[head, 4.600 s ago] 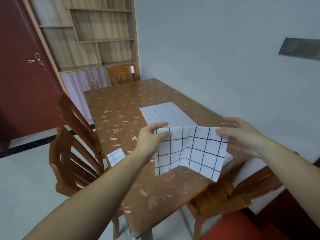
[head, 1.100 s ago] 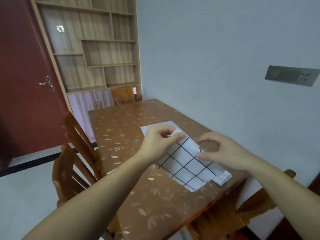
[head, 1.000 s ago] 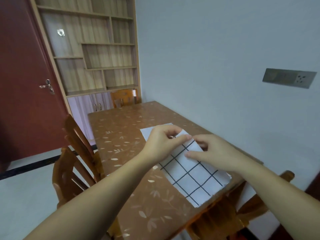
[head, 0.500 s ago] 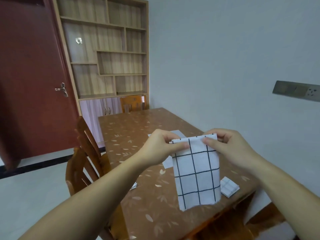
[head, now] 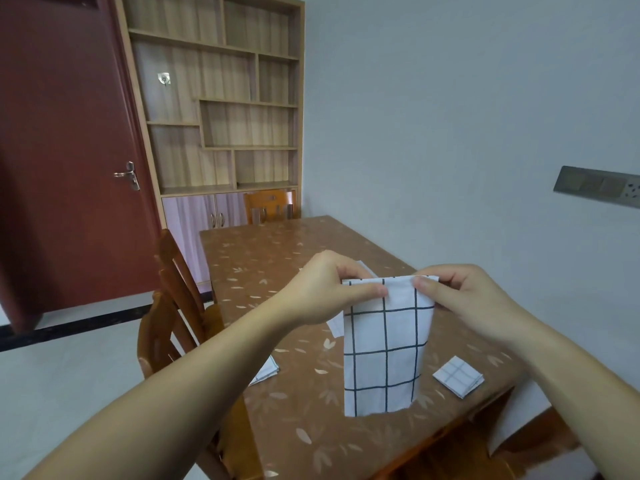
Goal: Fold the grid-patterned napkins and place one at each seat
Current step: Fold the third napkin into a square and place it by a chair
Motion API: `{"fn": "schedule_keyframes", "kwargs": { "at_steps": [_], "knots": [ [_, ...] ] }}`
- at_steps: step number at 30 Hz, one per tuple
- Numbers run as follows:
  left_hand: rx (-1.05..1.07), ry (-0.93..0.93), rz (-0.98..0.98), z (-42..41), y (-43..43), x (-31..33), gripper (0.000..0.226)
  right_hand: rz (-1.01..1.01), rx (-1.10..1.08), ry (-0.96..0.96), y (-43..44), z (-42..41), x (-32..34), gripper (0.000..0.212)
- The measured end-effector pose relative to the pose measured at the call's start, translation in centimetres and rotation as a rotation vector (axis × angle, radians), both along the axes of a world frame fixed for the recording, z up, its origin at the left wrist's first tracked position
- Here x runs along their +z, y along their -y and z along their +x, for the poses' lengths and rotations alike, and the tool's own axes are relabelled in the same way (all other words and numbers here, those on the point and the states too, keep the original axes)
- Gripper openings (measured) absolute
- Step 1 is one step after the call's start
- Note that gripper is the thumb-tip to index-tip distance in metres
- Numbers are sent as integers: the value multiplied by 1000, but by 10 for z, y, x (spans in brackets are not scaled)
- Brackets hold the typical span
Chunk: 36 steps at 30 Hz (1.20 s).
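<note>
Napkin (head: 384, 348) hanging over table (head: 277, 247), left hand (head: 322, 292) and right hand (head: 464, 299) fingers pinching its top corners, flat cloth (head: 336, 327) mostly hidden behind.

Held above the bench (head: 277, 258) by left hand (head: 320, 292) and right hand (head: 464, 299): hanging napkin (head: 384, 355). On the bench, right of it: folded napkin (head: 458, 376); left: another folded napkin (head: 265, 372); behind: flat napkin (head: 335, 327). Left of the bench: chairs (head: 173, 306).

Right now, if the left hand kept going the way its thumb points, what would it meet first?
The left hand points its thumb right along the grid-patterned napkin's top edge, so it would probably first meet the right hand pinching the other corner; depth is uncertain.
</note>
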State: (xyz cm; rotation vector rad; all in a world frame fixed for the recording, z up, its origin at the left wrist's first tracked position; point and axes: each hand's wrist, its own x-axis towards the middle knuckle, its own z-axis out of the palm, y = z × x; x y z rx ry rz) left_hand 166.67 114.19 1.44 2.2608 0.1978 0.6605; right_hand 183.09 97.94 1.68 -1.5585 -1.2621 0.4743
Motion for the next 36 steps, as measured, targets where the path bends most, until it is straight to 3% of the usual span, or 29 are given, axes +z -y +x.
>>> {"fn": "schedule_keyframes", "kwargs": {
  "at_steps": [4, 8, 12, 16, 20, 25, 27, 31, 33, 36],
  "knots": [
    [27, 2, -18, -3, -14, -1, 24, -3, -37, -94, -2, -2, -7, 19],
    [13, -142, 175, 5, -8, 1, 28, -81, 11, -31, -9, -6, -10, 22],
    [24, -6, 285, 17, 4, 7, 16, -86, 73, -30, -19, -17, -9, 25],
    [28, 84, 220, 18, -9, 17, 14, -41, 42, -27, -21, -22, -9, 34],
    [101, 82, 225, 11, -32, 34, 17, -314, 43, 142, -9, -20, -50, 45],
    [57, -43, 346, 13, -30, 22, 16, -674, 111, 410, 1, -10, -58, 36],
    [34, -10, 321, 20, -29, 20, 16, -623, 89, 426, -2, -9, -48, 41],
    [-38, 57, 264, 25, -22, 32, 15, -273, 48, 42, -14, -18, -27, 11],
    [28, 181, 96, 23, -24, 35, 15, -194, 23, -49, -17, -21, -21, 9],
    [181, 343, -607, 21, -32, 26, 42, -67, -53, -231, -18, -16, -15, 13]
  ]
}}
